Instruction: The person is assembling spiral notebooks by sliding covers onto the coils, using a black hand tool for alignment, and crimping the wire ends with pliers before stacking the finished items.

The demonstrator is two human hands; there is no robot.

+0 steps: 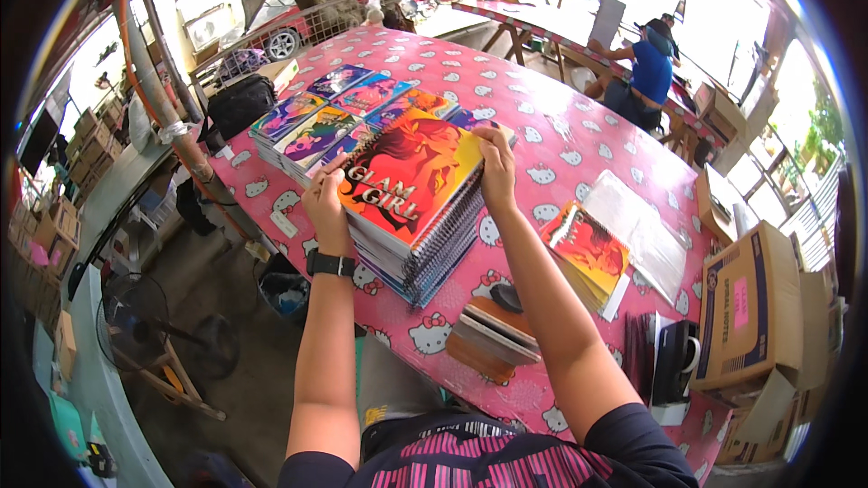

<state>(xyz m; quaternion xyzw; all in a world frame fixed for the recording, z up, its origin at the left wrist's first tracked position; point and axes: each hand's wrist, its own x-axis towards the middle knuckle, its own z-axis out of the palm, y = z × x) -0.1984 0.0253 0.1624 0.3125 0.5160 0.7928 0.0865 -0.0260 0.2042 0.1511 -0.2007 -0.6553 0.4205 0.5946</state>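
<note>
A spiral notebook [411, 172] with a red, orange and yellow illustrated cover lies on top of a tall stack of spiral notebooks [420, 262] in front of me. My left hand [327, 208] grips its left edge, fingers over the cover's side. At the far right corner, my right hand [495, 167] holds the same notebook, fingers bent around the edge. Whether other notebooks are caught in the grip I cannot tell. Just beyond sit several shorter stacks of notebooks [316, 133] with purple, blue and orange covers, partly hidden by the tall stack.
Everything stands on a pink patterned table [533, 108]. To the right are a smaller notebook pile [588, 258], clear plastic sheets [637, 230], a brown wooden block [493, 336] and a cardboard box [750, 307]. A black bag [242, 107] rests far left. Another person [653, 68] sits at a farther table.
</note>
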